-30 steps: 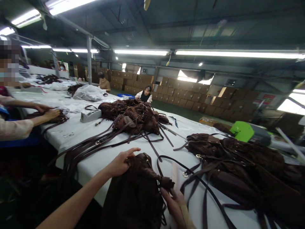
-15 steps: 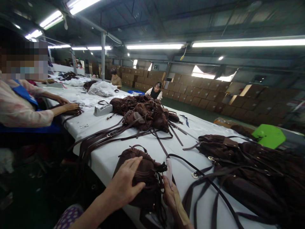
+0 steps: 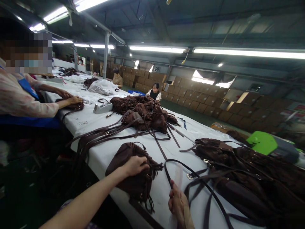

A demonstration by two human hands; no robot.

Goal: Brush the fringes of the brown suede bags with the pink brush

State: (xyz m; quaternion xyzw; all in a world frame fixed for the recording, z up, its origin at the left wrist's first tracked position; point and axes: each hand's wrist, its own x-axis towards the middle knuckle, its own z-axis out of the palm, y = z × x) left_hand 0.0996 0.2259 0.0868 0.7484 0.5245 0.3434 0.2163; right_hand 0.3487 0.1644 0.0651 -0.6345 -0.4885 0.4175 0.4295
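My left hand (image 3: 135,166) is closed over the top of a dark brown fringed bag (image 3: 130,168) that lies at the near edge of the white table (image 3: 105,159). To its right, my right hand (image 3: 178,203) pinches a pale flat stick-like tool (image 3: 178,175), held upright and blurred. A brown strap (image 3: 190,178) loops across the table just beyond that hand.
A heap of brown bags and long straps (image 3: 143,116) sits mid-table, another heap (image 3: 250,171) to the right. A grey tape dispenser (image 3: 102,108) lies further back. A person in a blue apron (image 3: 26,105) works at the left. A green object (image 3: 261,142) and stacked cartons (image 3: 202,98) lie beyond.
My left hand slid forward and closed on the bag's top. My right hand drew back from the bag's fringe with the pale tool. The view shifted slightly.
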